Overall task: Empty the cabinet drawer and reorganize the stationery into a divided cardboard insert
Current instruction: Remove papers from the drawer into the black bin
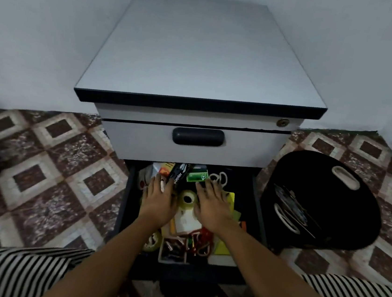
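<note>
Left hand (158,201) and right hand (211,207) flat inside open drawer (248,203).
Fingers straight, palms down on loose stationery, gripping nothing. Tape roll (187,199) lies between hands; stapler box (179,176) just beyond left fingertips; green box (196,176) beyond right fingertips.

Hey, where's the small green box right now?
Head view: the small green box lies at the back of the open dark drawer, just beyond the right hand and right of the black stapler package.
</note>
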Tool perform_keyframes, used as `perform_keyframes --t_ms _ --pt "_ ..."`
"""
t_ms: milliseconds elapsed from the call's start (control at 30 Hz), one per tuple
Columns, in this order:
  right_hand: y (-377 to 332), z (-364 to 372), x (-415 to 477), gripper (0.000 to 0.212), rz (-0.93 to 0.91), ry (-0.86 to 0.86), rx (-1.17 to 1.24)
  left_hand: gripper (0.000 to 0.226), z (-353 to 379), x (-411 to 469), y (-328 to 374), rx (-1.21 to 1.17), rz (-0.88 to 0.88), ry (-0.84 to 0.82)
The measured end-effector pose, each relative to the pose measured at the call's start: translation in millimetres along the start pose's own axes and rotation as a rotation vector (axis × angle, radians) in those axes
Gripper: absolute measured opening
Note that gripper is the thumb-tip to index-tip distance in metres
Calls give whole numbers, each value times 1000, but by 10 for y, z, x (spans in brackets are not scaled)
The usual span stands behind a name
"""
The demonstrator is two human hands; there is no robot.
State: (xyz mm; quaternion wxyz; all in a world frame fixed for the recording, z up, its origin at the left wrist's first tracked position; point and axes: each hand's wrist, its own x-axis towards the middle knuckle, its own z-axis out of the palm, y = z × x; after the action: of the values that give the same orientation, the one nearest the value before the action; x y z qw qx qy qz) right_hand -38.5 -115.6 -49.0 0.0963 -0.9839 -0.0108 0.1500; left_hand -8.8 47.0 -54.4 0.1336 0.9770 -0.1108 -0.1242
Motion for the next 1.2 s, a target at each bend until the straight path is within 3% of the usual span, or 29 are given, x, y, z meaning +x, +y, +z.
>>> perform_keyframes --t_ms 467,633,900,1067,1200 --pt "-88 51 617 57 221 -98 35 53 68 501 -183 -119 -58 -95" --pt "-74 70 699 54 219 -149 34 51 93 508 -173 -181 -68 -135" --pt "-135 156 607 50 168 -87 57 46 171 349 -69 -59 7 -83" --pt "-133 186 497 48 175 -40 24 46 156 229 -17 -3 6 -144" --pt "-139 152 449 45 209 84 91 47 35 165 14 93 15 20"
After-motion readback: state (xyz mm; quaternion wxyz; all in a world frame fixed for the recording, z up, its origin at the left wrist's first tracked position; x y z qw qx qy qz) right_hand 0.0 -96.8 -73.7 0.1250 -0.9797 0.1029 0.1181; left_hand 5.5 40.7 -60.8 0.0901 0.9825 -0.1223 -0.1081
